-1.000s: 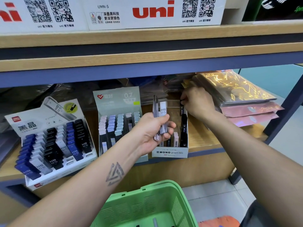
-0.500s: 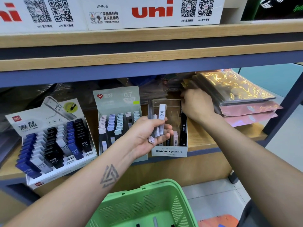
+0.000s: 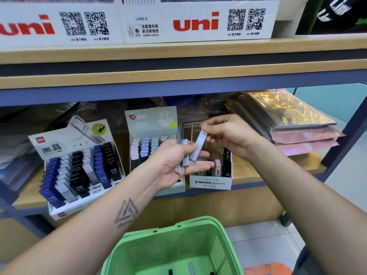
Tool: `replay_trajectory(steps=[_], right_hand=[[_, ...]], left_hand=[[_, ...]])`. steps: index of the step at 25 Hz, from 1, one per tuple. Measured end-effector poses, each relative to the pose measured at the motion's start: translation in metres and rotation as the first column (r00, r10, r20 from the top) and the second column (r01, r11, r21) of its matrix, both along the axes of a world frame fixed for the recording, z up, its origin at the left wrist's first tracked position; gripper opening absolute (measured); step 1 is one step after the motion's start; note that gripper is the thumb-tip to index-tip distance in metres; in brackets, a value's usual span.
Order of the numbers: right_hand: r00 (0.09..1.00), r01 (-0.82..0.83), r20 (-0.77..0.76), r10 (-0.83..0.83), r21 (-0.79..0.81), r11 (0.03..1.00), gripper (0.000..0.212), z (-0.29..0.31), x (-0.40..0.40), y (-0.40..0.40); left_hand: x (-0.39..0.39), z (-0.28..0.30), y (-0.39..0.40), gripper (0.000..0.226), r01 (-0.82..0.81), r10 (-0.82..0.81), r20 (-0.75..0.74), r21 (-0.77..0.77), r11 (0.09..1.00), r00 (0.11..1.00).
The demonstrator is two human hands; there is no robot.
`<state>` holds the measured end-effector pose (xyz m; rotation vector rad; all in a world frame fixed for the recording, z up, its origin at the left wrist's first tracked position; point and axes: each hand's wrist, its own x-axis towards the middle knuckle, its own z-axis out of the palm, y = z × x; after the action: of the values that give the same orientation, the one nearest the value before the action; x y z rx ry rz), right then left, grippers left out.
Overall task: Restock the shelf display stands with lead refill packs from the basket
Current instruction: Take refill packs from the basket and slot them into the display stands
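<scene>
My left hand [image 3: 174,161] is palm up in front of the shelf and holds several slim lead refill packs [image 3: 185,155]. My right hand [image 3: 228,133] pinches the top of one grey HB 0.5 pack [image 3: 198,145] that still leans on my left fingers. Right behind both hands stands the white MONO graph MG display box [image 3: 210,182], with a pink pack and black packs inside. A grey 0.7 stand [image 3: 153,124] sits to its left. Further left is the white HB 0.5 stand [image 3: 79,165]. The green basket [image 3: 174,249] is below, with a few packs on its floor.
The upper shelf edge [image 3: 178,76] overhangs the stands, with white uni boxes [image 3: 196,24] on top. Shiny gold and pink wrapped packets [image 3: 288,120] are stacked at the right of the lower shelf. A blue frame post [image 3: 347,132] stands at far right. Tiled floor lies below.
My right hand has left the back of the MONO box and come over to my left hand, where it now pinches one grey pack. My left hand opened, palm up.
</scene>
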<state>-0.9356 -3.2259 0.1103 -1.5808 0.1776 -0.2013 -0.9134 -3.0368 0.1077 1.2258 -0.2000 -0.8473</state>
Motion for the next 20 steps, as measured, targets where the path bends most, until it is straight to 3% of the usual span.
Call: replay_trajectory(steps=[2,6,13,18,20], right_hand=[[0.999,0.028,0.032,-0.029,0.049,0.998,0.013,0.002,0.001,0.002],[0.992,0.083,0.097,-0.078,-0.047,0.995,0.016,0.004,0.009,0.018],[0.983,0.104,0.159,-0.095,-0.051,0.993,0.013,-0.003,0.032,0.050],[0.989,0.052,0.145,0.006,-0.389,0.920,0.014,0.002,0.039,0.070],[0.989,0.030,0.140,0.037,-0.443,0.896,0.010,0.007,0.039,0.077]], left_hand=[[0.004,0.009,0.011,0.020,0.011,-0.015,0.044,0.079,0.997,0.999],[0.020,0.016,0.035,0.016,-0.048,0.003,0.201,0.218,0.975,0.980],[0.044,0.028,0.080,0.015,-0.194,0.153,0.185,0.234,0.953,0.971],[0.047,0.031,0.101,0.011,-0.185,0.159,0.144,0.192,0.964,0.977],[0.050,0.030,0.107,0.006,-0.179,0.162,0.110,0.175,0.968,0.981]])
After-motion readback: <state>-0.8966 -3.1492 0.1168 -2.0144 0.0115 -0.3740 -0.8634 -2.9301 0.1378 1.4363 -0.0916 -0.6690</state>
